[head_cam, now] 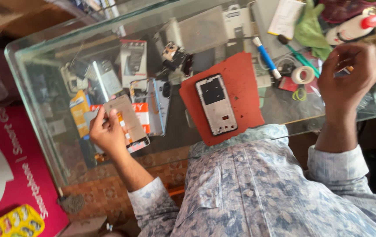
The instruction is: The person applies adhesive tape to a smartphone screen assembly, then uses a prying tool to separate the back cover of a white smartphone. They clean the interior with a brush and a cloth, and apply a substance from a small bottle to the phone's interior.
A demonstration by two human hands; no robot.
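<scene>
While the person's left hand (107,134) is pinching a thin, beige, rectangular panel (125,117) by its near edge between thumb and fingers, that panel is hanging tilted above the left part of the glass counter (30,83), just over a phone part with an orange and white sticker (140,115). Its face is looking plain and matte, with rounded corners and a pale sheen. The right hand (348,77) is hovering over the right end of the counter with its fingers curled inward around something small; only a short orange tip (349,69) is showing, so what it is cannot be told. Between the two hands, a red mat (240,83) is lying on the glass, carrying an opened phone frame (216,104) with a dark rim and pale grey inside, lying flat and well apart from the panel. Near the right hand, a roll of white tape (302,74), a blue-handled brush (265,56) and a green cloth (310,27) are resting on the counter. Boxes and phone parts are showing on the shelf beneath the glass.
</scene>
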